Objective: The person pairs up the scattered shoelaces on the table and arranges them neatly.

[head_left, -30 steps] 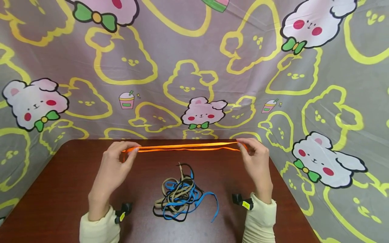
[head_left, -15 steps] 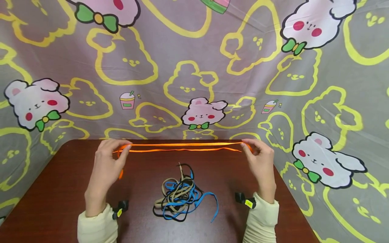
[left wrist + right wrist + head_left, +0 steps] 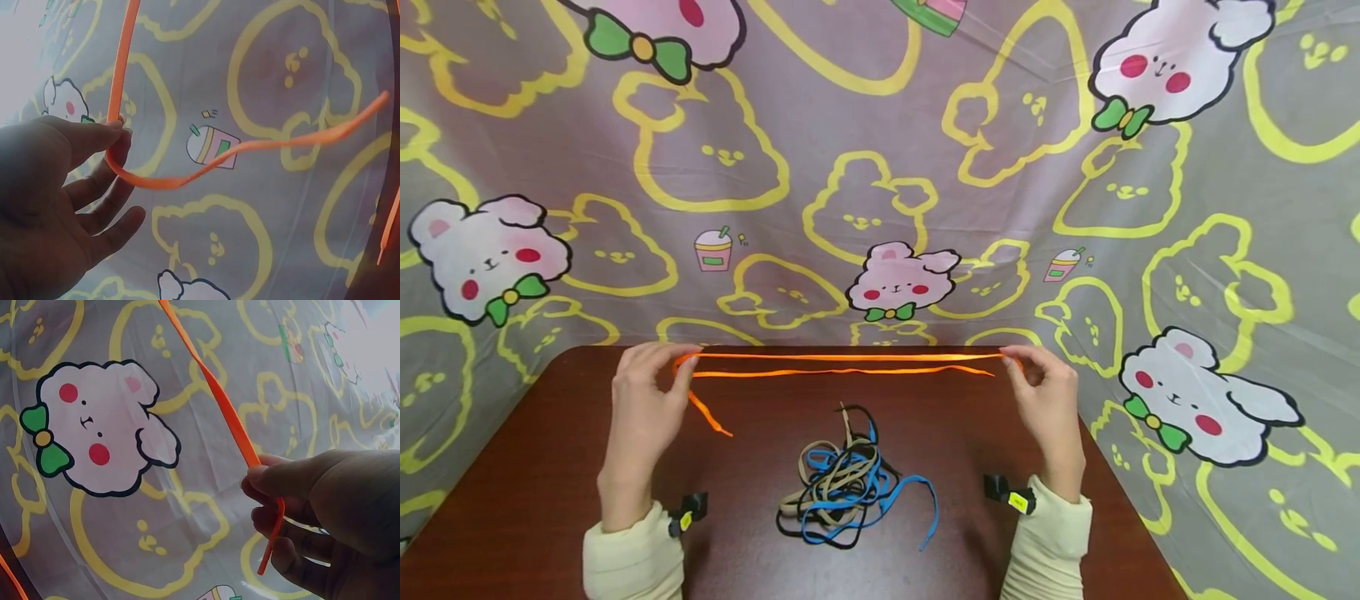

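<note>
An orange shoelace [image 3: 850, 358] is stretched level between my two hands near the table's far edge. My left hand [image 3: 643, 400] pinches it between thumb and fingertips. From that grip a loose tail [image 3: 281, 142] runs off, its tip over the table. My right hand [image 3: 1048, 400] pinches the other end, and a short tip [image 3: 267, 553] sticks out past the fingers in the right wrist view. Below the taut lace, a second orange strand [image 3: 850, 372] runs almost parallel along the table, one tip toward my right hand; its left end is hidden by my left hand.
A tangled heap of blue, black and tan shoelaces [image 3: 842, 487] lies on the dark brown table [image 3: 527, 467], between my forearms. One blue lace [image 3: 925, 487] curls out to the right. A patterned cloth [image 3: 805, 108] hangs behind and beside the table.
My hands have spread apart, the left one moving farther left, pulling the lace longer. The orange tail has come out from behind my left hand. The heap has stayed put.
</note>
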Demonstrator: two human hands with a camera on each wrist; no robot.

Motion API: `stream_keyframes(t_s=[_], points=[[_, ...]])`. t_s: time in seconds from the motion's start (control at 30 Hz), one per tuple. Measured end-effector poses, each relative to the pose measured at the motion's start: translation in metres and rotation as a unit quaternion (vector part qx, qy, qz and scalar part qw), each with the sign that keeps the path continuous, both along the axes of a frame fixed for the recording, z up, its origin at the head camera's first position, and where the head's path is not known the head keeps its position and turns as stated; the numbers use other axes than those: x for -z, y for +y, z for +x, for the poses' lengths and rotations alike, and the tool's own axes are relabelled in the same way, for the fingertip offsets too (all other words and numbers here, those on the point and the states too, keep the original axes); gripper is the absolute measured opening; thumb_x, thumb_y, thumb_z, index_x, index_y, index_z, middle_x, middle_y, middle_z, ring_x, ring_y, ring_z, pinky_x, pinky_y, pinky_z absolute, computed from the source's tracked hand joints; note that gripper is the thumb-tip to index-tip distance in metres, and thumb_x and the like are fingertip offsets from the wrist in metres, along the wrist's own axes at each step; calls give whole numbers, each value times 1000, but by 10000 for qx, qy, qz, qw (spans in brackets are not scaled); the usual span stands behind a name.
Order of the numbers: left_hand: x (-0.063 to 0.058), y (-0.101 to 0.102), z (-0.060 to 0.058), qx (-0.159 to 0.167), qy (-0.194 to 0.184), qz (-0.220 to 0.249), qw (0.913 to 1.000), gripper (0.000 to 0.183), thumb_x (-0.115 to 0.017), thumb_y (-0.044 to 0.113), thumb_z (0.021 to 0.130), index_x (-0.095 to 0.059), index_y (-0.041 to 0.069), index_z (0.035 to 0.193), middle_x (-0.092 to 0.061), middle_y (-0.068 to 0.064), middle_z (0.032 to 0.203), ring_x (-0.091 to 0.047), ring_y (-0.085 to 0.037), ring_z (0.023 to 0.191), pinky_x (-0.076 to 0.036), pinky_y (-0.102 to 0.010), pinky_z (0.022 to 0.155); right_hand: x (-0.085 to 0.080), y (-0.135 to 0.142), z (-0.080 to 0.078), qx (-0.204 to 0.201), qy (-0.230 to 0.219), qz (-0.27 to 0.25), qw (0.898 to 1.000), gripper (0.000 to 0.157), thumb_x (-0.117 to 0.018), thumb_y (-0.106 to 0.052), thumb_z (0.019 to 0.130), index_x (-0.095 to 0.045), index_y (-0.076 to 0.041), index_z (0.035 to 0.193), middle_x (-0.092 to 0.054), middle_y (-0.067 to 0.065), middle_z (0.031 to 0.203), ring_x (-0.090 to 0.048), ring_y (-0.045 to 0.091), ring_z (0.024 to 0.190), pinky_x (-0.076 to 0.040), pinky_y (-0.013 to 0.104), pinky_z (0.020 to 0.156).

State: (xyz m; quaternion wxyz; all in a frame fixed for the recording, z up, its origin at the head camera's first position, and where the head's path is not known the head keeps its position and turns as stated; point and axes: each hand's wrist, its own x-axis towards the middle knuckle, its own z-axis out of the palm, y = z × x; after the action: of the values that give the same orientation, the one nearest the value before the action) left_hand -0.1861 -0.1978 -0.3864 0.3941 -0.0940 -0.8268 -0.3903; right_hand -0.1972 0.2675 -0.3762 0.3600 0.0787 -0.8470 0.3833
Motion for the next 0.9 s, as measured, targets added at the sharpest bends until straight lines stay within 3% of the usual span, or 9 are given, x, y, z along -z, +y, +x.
stream_keyframes(t_s=[0.43,0.73,0.9], points=[[6,-11,-4,-388,109,47,9992,17,-68,-16,85,-75,-7,98,-73,-25,97,-56,-43,101,-36,-48,90,4,5,-1,251,-265,-150,9992,13,-85,-11,83,-78,-5,92,-73,7,78,-50,12,60,-38,19,56],[15,-19,-4,-889,-409,218,9950,14,-77,-2,86,-75,-7,99,-73,-26,96,-59,-44,100,-39,-55,89,10,10,-9,262,-249,-108,9993,12,-78,2,86,-78,-1,97,-74,13,83,-50,10,59,-38,16,55],[19,-24,-5,-1020,-542,265,9930,14,-76,-1,88,-76,-6,101,-73,-27,98,-59,-44,102,-38,-56,92,13,14,-10,352,-389,-204,9984,11,-79,-1,87,-78,-1,98,-75,14,86,-55,9,65,-41,14,59]])
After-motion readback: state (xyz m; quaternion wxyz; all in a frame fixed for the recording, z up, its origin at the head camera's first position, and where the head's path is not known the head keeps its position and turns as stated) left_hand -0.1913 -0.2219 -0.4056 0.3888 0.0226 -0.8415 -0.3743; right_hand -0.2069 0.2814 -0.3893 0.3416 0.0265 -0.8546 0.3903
